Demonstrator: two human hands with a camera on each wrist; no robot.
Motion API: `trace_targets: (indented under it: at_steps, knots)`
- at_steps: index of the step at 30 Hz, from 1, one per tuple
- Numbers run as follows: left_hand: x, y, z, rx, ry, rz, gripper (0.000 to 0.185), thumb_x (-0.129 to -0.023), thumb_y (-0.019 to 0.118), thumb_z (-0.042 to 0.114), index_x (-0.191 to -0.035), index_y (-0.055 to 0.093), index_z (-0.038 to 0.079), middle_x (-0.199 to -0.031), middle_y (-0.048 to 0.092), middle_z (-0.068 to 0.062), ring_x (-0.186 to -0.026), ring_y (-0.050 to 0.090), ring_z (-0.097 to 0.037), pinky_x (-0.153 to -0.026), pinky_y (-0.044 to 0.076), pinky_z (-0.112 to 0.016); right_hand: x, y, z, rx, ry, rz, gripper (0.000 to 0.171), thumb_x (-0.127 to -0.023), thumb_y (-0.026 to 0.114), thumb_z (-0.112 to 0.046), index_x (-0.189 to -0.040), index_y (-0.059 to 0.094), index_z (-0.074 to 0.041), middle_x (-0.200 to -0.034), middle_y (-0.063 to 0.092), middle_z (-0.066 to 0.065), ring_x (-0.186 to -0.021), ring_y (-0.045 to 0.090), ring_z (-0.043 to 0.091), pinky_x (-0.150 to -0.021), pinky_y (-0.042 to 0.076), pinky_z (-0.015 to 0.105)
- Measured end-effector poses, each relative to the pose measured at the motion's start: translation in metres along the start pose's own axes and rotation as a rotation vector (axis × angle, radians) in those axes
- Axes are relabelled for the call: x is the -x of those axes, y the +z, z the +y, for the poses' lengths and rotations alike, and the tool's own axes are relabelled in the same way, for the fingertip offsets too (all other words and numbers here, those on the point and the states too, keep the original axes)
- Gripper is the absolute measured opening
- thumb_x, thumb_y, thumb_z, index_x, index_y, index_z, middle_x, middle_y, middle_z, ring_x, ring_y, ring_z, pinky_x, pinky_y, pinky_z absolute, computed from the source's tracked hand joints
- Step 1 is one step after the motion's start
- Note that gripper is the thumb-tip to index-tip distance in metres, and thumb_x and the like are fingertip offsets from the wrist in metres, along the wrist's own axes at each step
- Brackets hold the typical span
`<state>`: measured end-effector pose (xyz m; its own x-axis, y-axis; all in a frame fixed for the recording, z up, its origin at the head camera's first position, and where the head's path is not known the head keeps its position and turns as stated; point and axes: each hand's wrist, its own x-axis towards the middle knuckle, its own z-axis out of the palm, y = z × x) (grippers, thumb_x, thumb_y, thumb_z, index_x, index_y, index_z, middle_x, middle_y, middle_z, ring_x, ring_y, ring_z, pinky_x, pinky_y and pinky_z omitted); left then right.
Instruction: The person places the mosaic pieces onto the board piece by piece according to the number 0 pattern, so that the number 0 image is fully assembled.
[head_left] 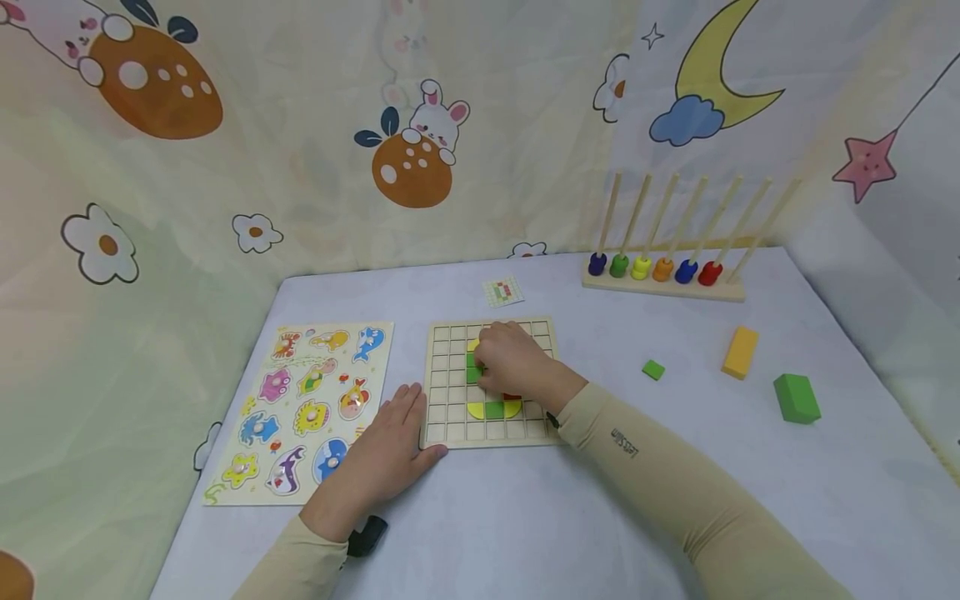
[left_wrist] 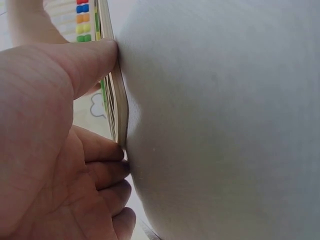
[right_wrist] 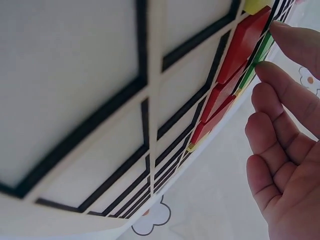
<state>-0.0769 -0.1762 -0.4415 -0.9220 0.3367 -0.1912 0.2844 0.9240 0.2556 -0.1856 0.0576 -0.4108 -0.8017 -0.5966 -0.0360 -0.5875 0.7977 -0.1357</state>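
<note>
Grid board (head_left: 491, 385): lay flat on the white table (head_left: 600, 500), near its middle, with the animal puzzle (head_left: 303, 408) just to its left.

Head view, right hand (head_left: 513, 360): rested palm-down over the board's middle cells, forearm in a beige sleeve (head_left: 675, 492) coming in from the lower right; fingers curved down onto a green tile (head_left: 474, 369) (whether they pinched it could not be told here).

Head view, left hand (head_left: 393, 450): lay flat on the table, fingers straight and holding nothing, thumb side against the board's lower-left corner.

Head view, tiles: yellow and green pieces (head_left: 493, 409) sat in the row below the right hand, a red one partly hidden under the wrist.

Head view, open room: bare table lay right of the board, as far as a small green cube (head_left: 653, 370), a yellow block (head_left: 740, 352) and a larger green block (head_left: 797, 398); the bead rack (head_left: 663, 271) stood at the far edge, and a small pattern card (head_left: 503, 292) lay just behind the board.

Left wrist view, left hand (left_wrist: 60, 150): thumb (left_wrist: 95, 60) pressed against the grid board's thin edge (left_wrist: 120, 110); the other fingers lay loosely bent beside the corner, gripping nothing.

Right wrist view, right hand (right_wrist: 285, 140): fingers (right_wrist: 285, 85) were relaxed and slightly bent, tips touching the green tile (right_wrist: 260, 55) beside red tiles (right_wrist: 235, 65) seated in the grid (nothing closed in the hand).
</note>
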Motion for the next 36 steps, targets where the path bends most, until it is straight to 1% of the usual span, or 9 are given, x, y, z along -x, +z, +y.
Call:
trace_targets:
  at_steps: [2,6,9,15,18,22,29,32,36]
  knots:
    - [0.000,0.000,0.000,0.000,0.001,0.001,0.096,-0.097,0.067,0.056,-0.165,0.027,0.002,-0.176,0.019,-0.012,-0.165,0.013,-0.031,-0.134,0.019,-0.051,0.001,0.000,0.000,0.002,0.005,-0.006,0.014,-0.088,0.083,-0.032,-0.094,0.084,-0.020,-0.090,0.065,-0.008,-0.088,0.052,0.016,-0.088,0.047,0.036]
    - [0.000,0.001,-0.001,-0.003,0.004,0.005,0.095,-0.097,0.067,0.056,-0.164,0.027,0.001,-0.176,0.020,-0.013,-0.165,0.014,-0.031,-0.134,0.020,-0.051,0.001,-0.001,-0.001,-0.002,0.008,-0.014,0.009,-0.089,0.080,-0.028,-0.092,0.084,-0.020,-0.088,0.065,-0.009,-0.087,0.052,0.016,-0.091,0.048,0.037]
    - [0.000,0.001,-0.001,-0.002,0.004,0.005,0.095,-0.097,0.067,0.056,-0.165,0.027,0.002,-0.176,0.020,-0.013,-0.165,0.014,-0.031,-0.134,0.020,-0.051,0.002,-0.003,-0.001,-0.022,0.009,-0.020,0.009,-0.088,0.079,-0.025,-0.093,0.084,-0.020,-0.089,0.066,-0.009,-0.087,0.052,0.015,-0.092,0.048,0.037]
    - [0.000,0.001,0.001,0.002,0.002,-0.001,0.096,-0.097,0.068,0.056,-0.165,0.027,0.002,-0.176,0.019,-0.013,-0.165,0.013,-0.031,-0.134,0.020,-0.051,0.011,-0.014,0.004,-0.088,0.019,0.015,0.013,-0.089,0.082,-0.027,-0.099,0.084,-0.018,-0.095,0.070,-0.005,-0.093,0.057,0.016,-0.088,0.048,0.037]
    - [0.000,0.000,0.002,0.005,0.001,-0.002,0.096,-0.097,0.068,0.055,-0.164,0.027,0.001,-0.176,0.019,-0.013,-0.165,0.013,-0.032,-0.134,0.020,-0.051,0.019,-0.022,0.009,-0.096,0.043,0.027,0.020,-0.090,0.083,-0.030,-0.104,0.084,-0.017,-0.100,0.072,-0.001,-0.096,0.057,0.018,-0.090,0.048,0.038]
    - [0.000,0.000,0.002,0.007,0.001,0.001,0.095,-0.097,0.068,0.055,-0.164,0.027,0.001,-0.176,0.019,-0.013,-0.165,0.013,-0.032,-0.134,0.020,-0.051,0.031,-0.031,0.020,-0.092,0.089,0.055,0.024,-0.090,0.083,-0.032,-0.108,0.084,-0.016,-0.102,0.073,0.001,-0.097,0.057,0.019,-0.092,0.048,0.039]
    - [0.001,0.000,0.002,0.007,0.006,0.004,0.095,-0.098,0.068,0.054,-0.164,0.026,0.000,-0.176,0.019,-0.014,-0.165,0.013,-0.032,-0.134,0.019,-0.051,0.061,-0.043,0.047,-0.127,0.145,0.138,0.022,-0.089,0.084,-0.028,-0.106,0.084,-0.013,-0.101,0.074,0.004,-0.097,0.059,0.023,-0.091,0.048,0.045]
    - [0.001,0.000,0.002,0.009,0.006,0.003,0.095,-0.098,0.068,0.054,-0.164,0.027,0.000,-0.176,0.019,-0.014,-0.165,0.014,-0.033,-0.134,0.019,-0.051,0.074,-0.044,0.060,-0.122,0.186,0.153,0.024,-0.088,0.085,-0.029,-0.106,0.084,-0.012,-0.101,0.074,0.004,-0.097,0.060,0.024,-0.088,0.048,0.046]
    - [0.001,-0.001,0.002,0.010,0.002,0.002,0.095,-0.098,0.068,0.054,-0.164,0.027,0.000,-0.176,0.019,-0.014,-0.165,0.014,-0.033,-0.134,0.019,-0.051,0.087,-0.042,0.079,-0.117,0.252,0.152,0.027,-0.089,0.084,-0.030,-0.108,0.083,-0.012,-0.103,0.074,0.006,-0.100,0.061,0.026,-0.090,0.048,0.047]
